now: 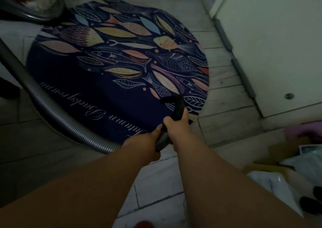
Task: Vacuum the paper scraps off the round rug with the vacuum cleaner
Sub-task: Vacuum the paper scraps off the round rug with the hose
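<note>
The round rug (97, 95) looks like matt, short-pile cloth with a printed pattern, the vacuum hose (57, 117) is ribbed grey plastic with a dull sheen, its curved black nozzle (179, 106) looks like matt plastic, and the floor (224, 77) is pale, smooth, faintly streaked tile.

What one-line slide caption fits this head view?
Left hand grips the vacuum hose, right hand the black nozzle, over the round rug's near edge.

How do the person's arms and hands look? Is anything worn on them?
The left forearm and right forearm are bare, with no sleeves in view. The left hand and right hand wear no gloves. No watch, bracelet or ring shows in the dim light.
</note>
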`<state>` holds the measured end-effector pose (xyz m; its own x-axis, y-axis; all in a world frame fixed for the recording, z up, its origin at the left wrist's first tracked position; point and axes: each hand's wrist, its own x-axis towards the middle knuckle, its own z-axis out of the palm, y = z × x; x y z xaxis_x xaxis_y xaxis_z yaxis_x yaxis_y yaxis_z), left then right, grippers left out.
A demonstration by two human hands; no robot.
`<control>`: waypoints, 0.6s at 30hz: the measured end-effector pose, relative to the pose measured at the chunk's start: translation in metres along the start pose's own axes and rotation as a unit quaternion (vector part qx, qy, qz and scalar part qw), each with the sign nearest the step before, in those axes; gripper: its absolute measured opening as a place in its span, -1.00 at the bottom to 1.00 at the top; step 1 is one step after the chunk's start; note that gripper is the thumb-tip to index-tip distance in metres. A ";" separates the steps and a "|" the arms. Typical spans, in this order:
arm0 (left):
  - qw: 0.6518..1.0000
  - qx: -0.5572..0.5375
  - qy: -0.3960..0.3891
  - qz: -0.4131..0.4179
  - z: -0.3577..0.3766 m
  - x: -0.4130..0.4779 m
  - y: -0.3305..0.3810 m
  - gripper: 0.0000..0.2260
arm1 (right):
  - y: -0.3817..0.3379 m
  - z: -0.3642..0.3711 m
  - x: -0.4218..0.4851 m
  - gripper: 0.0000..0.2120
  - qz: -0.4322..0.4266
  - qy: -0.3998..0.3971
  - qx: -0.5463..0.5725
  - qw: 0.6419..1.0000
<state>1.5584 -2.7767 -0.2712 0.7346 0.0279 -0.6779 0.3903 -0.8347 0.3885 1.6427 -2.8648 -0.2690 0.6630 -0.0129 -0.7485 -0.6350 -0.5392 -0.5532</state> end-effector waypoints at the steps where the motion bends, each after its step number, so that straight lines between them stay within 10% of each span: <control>1: 1.000 0.015 0.000 0.005 0.002 0.002 0.005 -0.18 | 0.004 -0.006 0.000 -0.14 0.003 0.008 0.007 1.000; 18: 0.999 0.036 0.002 0.009 0.021 -0.038 -0.040 -0.18 | 0.033 0.038 -0.039 -0.12 0.009 0.049 0.039 0.998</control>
<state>1.5027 -2.7558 -0.2744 0.7429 0.0152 -0.6692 0.3367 -0.8726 0.3540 1.5803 -2.8501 -0.2718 0.6839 -0.1065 -0.7218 -0.6741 -0.4706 -0.5693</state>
